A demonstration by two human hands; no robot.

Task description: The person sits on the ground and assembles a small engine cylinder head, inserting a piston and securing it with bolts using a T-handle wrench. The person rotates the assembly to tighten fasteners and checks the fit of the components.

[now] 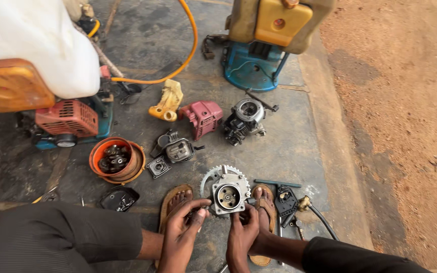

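Both my hands hold a grey metal engine part (227,194), a square housing with a round bore and a toothed, fan-like wheel behind it. My left hand (182,233) grips its left side with thumb and fingertips. My right hand (242,236) holds its lower right edge. The part hangs just above the concrete floor, between my two sandalled feet (176,200).
On the floor lie a small engine block (244,121), a red cover (203,117), a yellow plastic piece (167,102), a carburettor-like part (177,149), an orange bowl of parts (116,160), a black part with cable (287,201). Sprayer machines (266,40) stand behind. Bare dirt lies right.
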